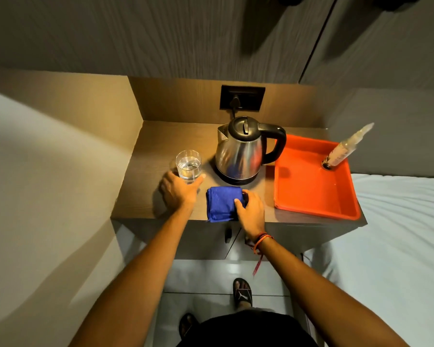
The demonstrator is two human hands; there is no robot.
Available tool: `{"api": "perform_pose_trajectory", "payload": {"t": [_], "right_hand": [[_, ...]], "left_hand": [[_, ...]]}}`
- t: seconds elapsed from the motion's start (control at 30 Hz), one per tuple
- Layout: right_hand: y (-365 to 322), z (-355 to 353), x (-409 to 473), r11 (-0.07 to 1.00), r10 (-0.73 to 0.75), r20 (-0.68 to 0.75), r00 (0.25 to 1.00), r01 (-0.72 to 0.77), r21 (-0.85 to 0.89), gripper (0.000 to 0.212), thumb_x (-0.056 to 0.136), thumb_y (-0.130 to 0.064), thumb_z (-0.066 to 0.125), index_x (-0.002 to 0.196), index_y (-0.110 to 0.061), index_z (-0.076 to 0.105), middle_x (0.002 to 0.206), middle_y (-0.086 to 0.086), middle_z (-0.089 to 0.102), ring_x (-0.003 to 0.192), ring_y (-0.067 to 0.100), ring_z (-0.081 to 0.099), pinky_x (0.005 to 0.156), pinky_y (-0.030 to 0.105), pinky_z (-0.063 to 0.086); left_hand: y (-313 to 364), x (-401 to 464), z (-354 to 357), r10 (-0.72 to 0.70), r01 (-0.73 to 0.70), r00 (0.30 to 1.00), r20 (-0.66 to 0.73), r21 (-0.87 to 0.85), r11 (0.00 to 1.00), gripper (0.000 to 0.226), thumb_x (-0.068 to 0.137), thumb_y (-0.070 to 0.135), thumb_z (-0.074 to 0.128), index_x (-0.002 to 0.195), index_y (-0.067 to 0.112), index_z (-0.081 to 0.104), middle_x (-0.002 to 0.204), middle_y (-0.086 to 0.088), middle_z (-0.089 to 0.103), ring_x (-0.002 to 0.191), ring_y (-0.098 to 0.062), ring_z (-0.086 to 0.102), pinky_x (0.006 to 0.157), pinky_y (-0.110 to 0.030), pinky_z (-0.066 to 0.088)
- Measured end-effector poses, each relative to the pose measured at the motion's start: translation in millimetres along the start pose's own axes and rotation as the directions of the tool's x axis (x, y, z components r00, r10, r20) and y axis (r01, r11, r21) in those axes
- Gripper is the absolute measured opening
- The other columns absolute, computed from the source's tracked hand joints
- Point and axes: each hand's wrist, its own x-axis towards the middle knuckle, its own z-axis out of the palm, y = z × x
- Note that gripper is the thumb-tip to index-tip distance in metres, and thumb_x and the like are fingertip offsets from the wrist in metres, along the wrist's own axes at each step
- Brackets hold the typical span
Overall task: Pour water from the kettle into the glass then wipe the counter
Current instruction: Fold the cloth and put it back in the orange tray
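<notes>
A clear glass (188, 164) holding water stands on the wooden counter (145, 186), left of the kettle. My left hand (179, 190) wraps around its lower part. The steel kettle (241, 151) with black lid and handle sits on its base at the middle of the counter, handle to the right. A folded blue cloth (221, 202) lies near the counter's front edge. My right hand (252, 209) rests on the cloth's right side, fingers curled over it.
An orange tray (308, 194) occupies the counter's right end with a plastic bottle (343, 149) standing in its far corner. A wall socket (242, 97) with the kettle's plug is behind. A white bed (398, 234) lies to the right; walls close in on the left.
</notes>
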Motion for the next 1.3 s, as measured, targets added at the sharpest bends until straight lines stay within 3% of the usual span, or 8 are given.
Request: {"api": "perform_pose_trajectory", "payload": {"t": [0.2,0.37,0.57,0.67,0.8,1.0,1.1,1.3], "right_hand": [[-17,-5,18,0.962,0.220,0.093,0.971,-0.232,0.146,0.003,0.070,0.004,0.054,0.071,0.003,0.057,0.067,0.009,0.052,0.065,0.021,0.043,0.057,0.031,0.037],[-40,-50,20,0.908,0.151,0.081,0.985,-0.171,0.382,0.016,0.073,0.008,0.066,0.088,0.006,0.068,0.071,0.007,0.058,0.064,0.017,0.049,0.055,0.025,0.044],[-19,-142,37,0.888,0.107,-0.162,0.981,-0.021,0.460,0.026,0.077,0.001,0.057,0.102,-0.004,0.066,0.095,0.011,0.066,0.084,0.020,0.060,0.075,0.032,0.050],[10,-177,60,0.926,0.180,-0.214,0.960,-0.092,0.366,0.027,0.084,0.006,0.053,0.103,-0.012,0.061,0.089,0.004,0.065,0.084,0.020,0.059,0.073,0.029,0.048],[48,-185,78,0.963,0.250,-0.148,0.957,-0.230,0.140,0.042,0.084,0.004,0.056,0.123,-0.011,0.058,0.097,0.011,0.065,0.084,0.026,0.058,0.070,0.031,0.043],[76,-181,90,0.932,0.254,0.019,0.967,-0.239,-0.272,0.046,0.086,-0.012,0.061,0.132,-0.013,0.061,0.131,0.022,0.058,0.121,0.040,0.055,0.100,0.040,0.047],[82,-180,82,0.861,0.224,-0.001,0.975,-0.198,-0.469,0.048,0.093,-0.034,0.056,0.140,-0.025,0.054,0.138,0.016,0.048,0.127,0.043,0.044,0.104,0.052,0.044],[84,-202,69,0.822,0.173,0.149,0.974,-0.059,-0.566,0.055,0.102,-0.038,0.045,0.155,-0.023,0.036,0.147,0.019,0.045,0.133,0.043,0.044,0.111,0.050,0.041]], "left_hand": [[0,-76,40,0.161,-0.196,0.977,0.138,0.297,0.935,0.068,0.097,0.057,0.049,0.129,-0.002,0.058,0.137,-0.021,0.056,0.131,-0.038,0.050,0.107,-0.049,0.042],[34,-79,41,0.129,-0.107,0.976,0.177,-0.130,0.986,0.041,0.102,0.038,0.049,0.124,0.004,0.051,0.123,-0.023,0.064,0.111,-0.043,0.062,0.084,-0.042,0.046],[94,-113,70,0.482,-0.337,0.845,0.233,-0.468,0.817,0.028,0.095,0.036,0.063,0.089,0.016,0.046,0.074,0.007,0.051,0.066,-0.011,0.049,0.062,-0.023,0.044],[122,-125,101,0.540,-0.414,0.759,0.364,-0.371,0.831,0.032,0.093,0.034,0.069,0.085,0.013,0.046,0.071,0.003,0.051,0.062,-0.014,0.047,0.060,-0.028,0.041],[145,-131,133,0.439,-0.530,0.746,0.500,0.048,0.847,0.045,0.093,0.035,0.070,0.114,0.003,0.048,0.111,-0.022,0.070,0.103,-0.042,0.068,0.078,-0.046,0.053],[140,-142,158,0.525,-0.705,0.708,0.471,0.509,0.494,0.060,0.083,0.036,0.079,0.127,0.009,0.049,0.132,-0.016,0.052,0.121,-0.036,0.053,0.086,-0.045,0.054],[129,-150,165,0.477,-0.620,0.784,0.397,0.532,0.576,0.060,0.087,0.030,0.076,0.132,0.007,0.044,0.135,-0.018,0.047,0.112,-0.036,0.062,0.080,-0.041,0.060],[116,-172,160,0.484,-0.660,0.749,0.453,0.438,0.610,0.054,0.093,0.021,0.070,0.135,0.006,0.041,0.131,-0.018,0.051,0.111,-0.029,0.065,0.088,-0.034,0.059]]}}
